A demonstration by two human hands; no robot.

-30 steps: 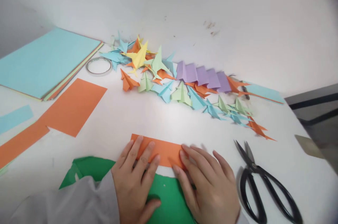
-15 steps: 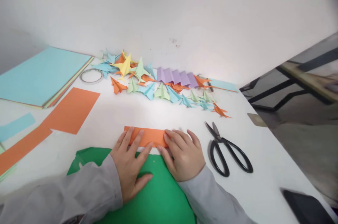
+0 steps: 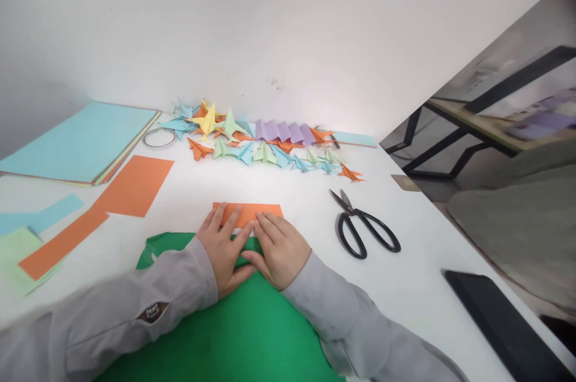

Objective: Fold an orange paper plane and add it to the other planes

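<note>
A folded orange paper strip (image 3: 261,212) lies on the white table in front of me, its long side running left to right. My left hand (image 3: 224,244) rests on its left part, fingers spread and stretched out. Beside it, my right hand (image 3: 279,245) presses near the middle of the strip's near edge, fingers extended side by side and thumb apart, close to the left fingertips. Both hands hide part of that near edge. Green cloth (image 3: 229,334) lies under my wrists.
Black-handled scissors (image 3: 360,221) lie partly spread on the right, with a black flat device (image 3: 499,316) nearer me. Several folded paper shapes (image 3: 265,153) line the wall. At left are a paper stack (image 3: 85,142), a tape roll (image 3: 159,138) and orange paper (image 3: 139,186).
My right hand has slid left along the strip from its right end towards my left hand, uncovering that end. The left hand stays on the paper. The camera view has shifted.
</note>
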